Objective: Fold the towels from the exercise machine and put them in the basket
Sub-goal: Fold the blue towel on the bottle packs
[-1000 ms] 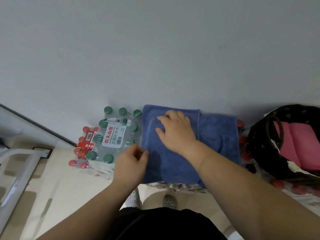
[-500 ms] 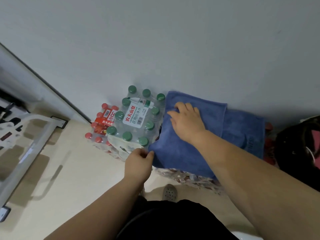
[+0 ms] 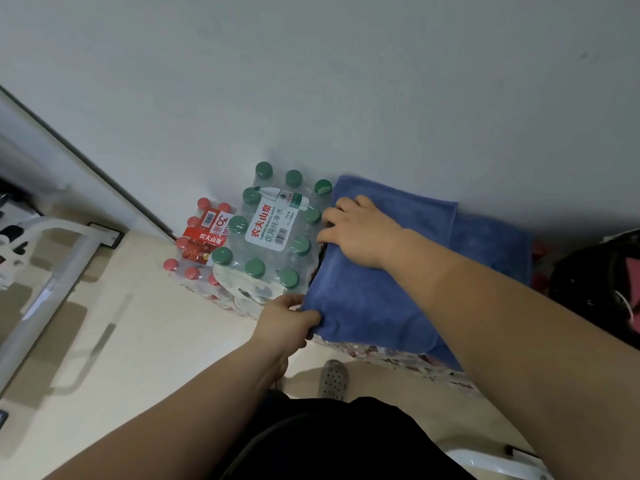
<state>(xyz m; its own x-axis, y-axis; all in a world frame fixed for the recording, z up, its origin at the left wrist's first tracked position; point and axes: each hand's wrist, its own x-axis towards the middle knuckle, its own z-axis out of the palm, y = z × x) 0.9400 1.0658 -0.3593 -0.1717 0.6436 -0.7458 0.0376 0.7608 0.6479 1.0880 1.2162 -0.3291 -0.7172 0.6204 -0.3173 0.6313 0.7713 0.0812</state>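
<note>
A blue towel [image 3: 374,299] lies partly folded on top of stacked bottle packs against the wall. My left hand [image 3: 287,322] pinches the towel's near left corner. My right hand [image 3: 360,233] rests on the towel near its left edge, fingers curled over that edge by the bottles. The unfolded part of the towel [image 3: 491,244] spreads to the right. The dark basket [image 3: 588,289] shows at the right edge, with a bit of pink cloth [image 3: 633,275] inside.
A shrink-wrapped pack of green-capped water bottles [image 3: 266,233] stands left of the towel, with a red-capped pack [image 3: 202,244] beyond it. A white exercise machine frame [image 3: 52,271] crosses the floor at the left. My shoe [image 3: 333,379] is below the towel.
The view has swung left, so the basket slid to the right edge. My right hand moved to the towel's left edge; my left hand now pinches the near left corner.
</note>
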